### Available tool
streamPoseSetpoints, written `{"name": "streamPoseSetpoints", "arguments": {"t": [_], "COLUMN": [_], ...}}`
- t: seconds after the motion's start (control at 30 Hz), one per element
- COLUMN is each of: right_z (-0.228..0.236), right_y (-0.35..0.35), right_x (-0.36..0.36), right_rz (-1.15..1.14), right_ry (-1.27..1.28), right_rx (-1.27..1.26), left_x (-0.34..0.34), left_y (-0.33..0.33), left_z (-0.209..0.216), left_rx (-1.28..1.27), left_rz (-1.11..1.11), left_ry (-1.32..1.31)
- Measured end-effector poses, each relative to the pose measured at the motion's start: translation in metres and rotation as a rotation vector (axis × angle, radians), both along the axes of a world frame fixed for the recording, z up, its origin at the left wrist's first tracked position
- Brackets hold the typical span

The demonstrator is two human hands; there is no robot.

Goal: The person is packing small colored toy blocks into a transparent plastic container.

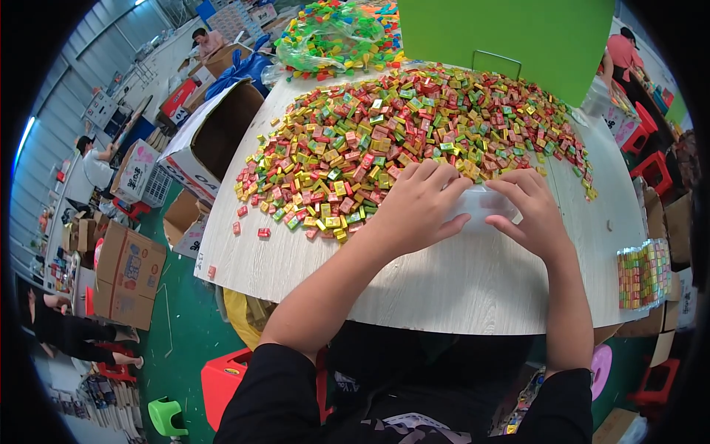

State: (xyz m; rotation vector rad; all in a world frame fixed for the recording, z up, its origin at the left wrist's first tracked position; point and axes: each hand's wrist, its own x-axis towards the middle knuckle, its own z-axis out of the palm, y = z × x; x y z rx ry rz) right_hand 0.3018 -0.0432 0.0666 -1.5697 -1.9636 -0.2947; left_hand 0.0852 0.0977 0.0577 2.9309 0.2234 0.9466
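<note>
Clear plastic box [484, 206] is gripped by left hand [418, 207] and right hand [532, 211], fingers curled, beside candy pile [399, 126]; filling step appears underway, needing a steady scoop.

Bright, even indoor light fills the scene, with colours vivid and saturated. A strip light [24, 137] glows at the left edge of the frame. Shadows are soft and short under the hands on the pale table [458, 285]. The fisheye lens bends the table edge and leaves a black ring around the frame. The centre is sharp; the people at the rim look smeared and small.
</note>
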Motion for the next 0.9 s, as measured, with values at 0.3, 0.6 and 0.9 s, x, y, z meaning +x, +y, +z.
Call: {"name": "streamPoseSetpoints", "arguments": {"t": [0.3,0.6,0.9], "right_z": [-0.0008,-0.001,-0.0007], "right_y": [-0.0009,-0.0002,0.0004], "right_x": [0.0014,0.0012,0.0], "right_rz": [0.012,0.006,0.0], "right_ry": [-0.004,0.018,0.029], "right_rx": [-0.005,-0.006,-0.013], "left_x": [-0.0001,-0.0001,-0.0002], "left_y": [-0.0005,-0.0003,-0.0005], "left_z": [0.0001,-0.0007,-0.0012], "left_rx": [0.014,-0.006,-0.025], "left_rz": [0.0,0.004,0.015], "left_ry": [0.01,0.002,0.01]}}
